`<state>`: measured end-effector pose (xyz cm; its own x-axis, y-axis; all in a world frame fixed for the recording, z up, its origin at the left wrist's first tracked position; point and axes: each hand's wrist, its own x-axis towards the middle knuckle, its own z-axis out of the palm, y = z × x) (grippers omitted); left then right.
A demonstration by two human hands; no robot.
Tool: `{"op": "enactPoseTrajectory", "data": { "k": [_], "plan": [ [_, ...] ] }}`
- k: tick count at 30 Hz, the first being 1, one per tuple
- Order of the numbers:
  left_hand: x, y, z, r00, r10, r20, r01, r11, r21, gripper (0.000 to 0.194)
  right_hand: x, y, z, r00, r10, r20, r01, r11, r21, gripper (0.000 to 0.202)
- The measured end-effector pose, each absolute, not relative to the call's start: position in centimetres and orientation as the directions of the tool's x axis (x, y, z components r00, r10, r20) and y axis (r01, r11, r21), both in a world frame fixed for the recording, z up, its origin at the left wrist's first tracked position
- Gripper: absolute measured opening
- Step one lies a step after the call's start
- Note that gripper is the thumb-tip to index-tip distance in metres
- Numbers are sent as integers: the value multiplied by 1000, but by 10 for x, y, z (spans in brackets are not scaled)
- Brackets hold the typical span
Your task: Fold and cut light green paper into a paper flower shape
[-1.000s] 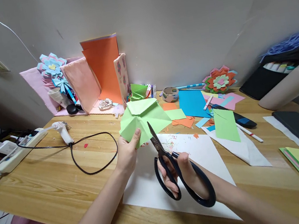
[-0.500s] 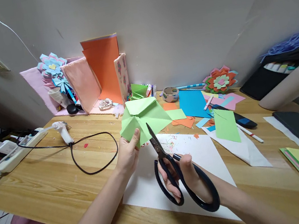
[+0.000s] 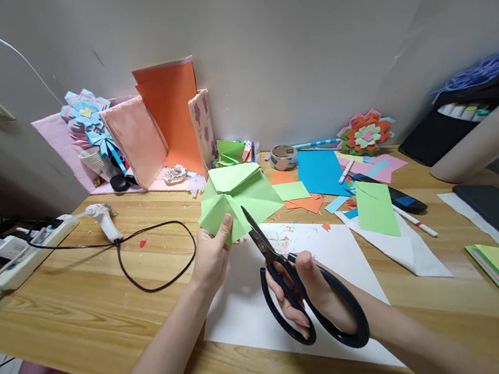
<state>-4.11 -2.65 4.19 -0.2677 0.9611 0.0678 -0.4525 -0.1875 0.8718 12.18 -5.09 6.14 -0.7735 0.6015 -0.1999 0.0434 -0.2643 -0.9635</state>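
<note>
A folded, creased piece of light green paper (image 3: 251, 196) is pinched at its lower left edge by my left hand (image 3: 213, 254), thumb on top. My right hand (image 3: 317, 290) grips black-handled scissors (image 3: 267, 251), its fingers through one loop and the thumb in the other. The blades point up and left, with the tip at the paper's lower edge. From this view I cannot tell whether the blades have paper between them. Beneath both hands lies a large white sheet (image 3: 253, 320) with small coloured scraps on it.
Behind the paper stand orange card sheets (image 3: 173, 117) in a holder. To the right lie a blue sheet (image 3: 320, 173), a green rectangle (image 3: 376, 207), a marker (image 3: 415, 221) and a tape roll (image 3: 283, 157). A black cable (image 3: 165, 287) loops at left beside a glue gun (image 3: 105, 222).
My right hand and the scissors have turned slightly, with the handles shifting a little right. The green paper has tilted slightly in my left hand, and the whole view has drifted a few pixels.
</note>
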Motion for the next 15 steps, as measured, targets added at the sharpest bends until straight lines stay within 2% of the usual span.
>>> {"op": "enactPoseTrajectory", "data": {
  "k": [15],
  "plan": [
    [-41, -27, 41, -266, 963, 37, -483, -166, 860, 33, 121, -51, 59, -733, 649, -204, 75, -221, -972, 69]
  ]
}}
